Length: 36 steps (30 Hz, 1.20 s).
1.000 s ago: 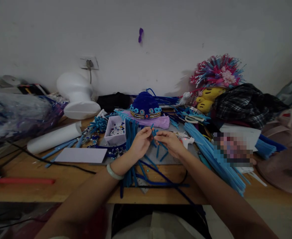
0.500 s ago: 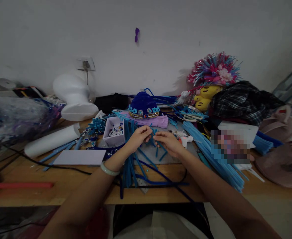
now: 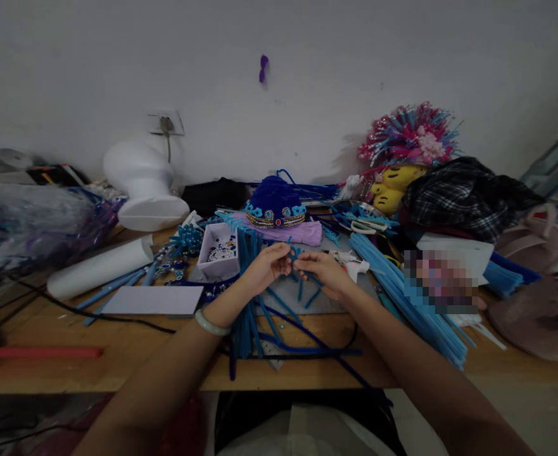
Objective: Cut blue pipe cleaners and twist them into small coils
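Close together over the grey mat (image 3: 329,304), my left hand (image 3: 268,268) and my right hand (image 3: 326,272) pinch a small blue pipe cleaner piece (image 3: 296,253). Its bent ends show between the fingertips; the rest is hidden by the fingers. Short pipe cleaner lengths lie just below my hands. Left of them is a bundle of blue pipe cleaners (image 3: 246,316), beside a white box (image 3: 219,269) of beads. A dark blue beaded headpiece (image 3: 275,197) stands behind my hands. To the right of my right hand lies a white glue gun (image 3: 356,268).
A white foam head (image 3: 140,180) and a paper roll (image 3: 101,269) are on the left. Light blue pipe cleaners (image 3: 412,297) lie in a long bundle at right, near a plaid cloth (image 3: 473,196). A black cable (image 3: 117,318) crosses the table's front left.
The view has shifted very slightly. My fingers have moved a little around the pipe cleaner piece, which both hands still hold.
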Each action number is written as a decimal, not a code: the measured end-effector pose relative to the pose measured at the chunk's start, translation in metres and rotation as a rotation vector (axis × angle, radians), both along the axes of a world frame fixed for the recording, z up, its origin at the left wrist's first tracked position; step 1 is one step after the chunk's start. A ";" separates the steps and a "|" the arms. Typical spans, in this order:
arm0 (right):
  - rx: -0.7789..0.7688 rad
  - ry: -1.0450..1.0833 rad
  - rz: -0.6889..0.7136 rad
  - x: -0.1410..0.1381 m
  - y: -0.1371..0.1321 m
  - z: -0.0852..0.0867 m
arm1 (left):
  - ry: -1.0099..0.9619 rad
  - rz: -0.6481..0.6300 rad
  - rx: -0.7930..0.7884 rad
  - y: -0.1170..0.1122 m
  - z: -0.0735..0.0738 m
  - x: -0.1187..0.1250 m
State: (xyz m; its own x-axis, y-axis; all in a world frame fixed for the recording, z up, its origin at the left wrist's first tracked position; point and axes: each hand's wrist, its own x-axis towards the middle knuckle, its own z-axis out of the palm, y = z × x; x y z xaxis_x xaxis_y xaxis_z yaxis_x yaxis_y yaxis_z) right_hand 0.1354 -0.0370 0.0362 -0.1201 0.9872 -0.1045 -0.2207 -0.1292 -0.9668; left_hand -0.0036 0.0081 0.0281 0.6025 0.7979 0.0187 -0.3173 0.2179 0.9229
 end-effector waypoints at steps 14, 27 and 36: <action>0.174 -0.233 0.005 0.006 0.005 -0.007 | 0.433 -0.075 0.447 0.001 0.004 -0.005; 0.245 -0.338 -0.019 0.006 0.005 -0.006 | 0.298 -0.038 0.167 -0.003 0.003 0.003; 0.244 -0.273 0.030 0.008 0.006 -0.009 | 0.379 -0.127 0.417 0.001 0.006 -0.006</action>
State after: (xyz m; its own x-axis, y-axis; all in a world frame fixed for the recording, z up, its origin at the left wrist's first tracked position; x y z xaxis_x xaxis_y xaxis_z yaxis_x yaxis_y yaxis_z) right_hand 0.1435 -0.0308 0.0268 -0.1495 0.9835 0.1016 0.0501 0.1101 -0.9927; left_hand -0.0099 0.0096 0.0339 0.7191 0.6902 0.0804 0.0570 -0.1739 0.9831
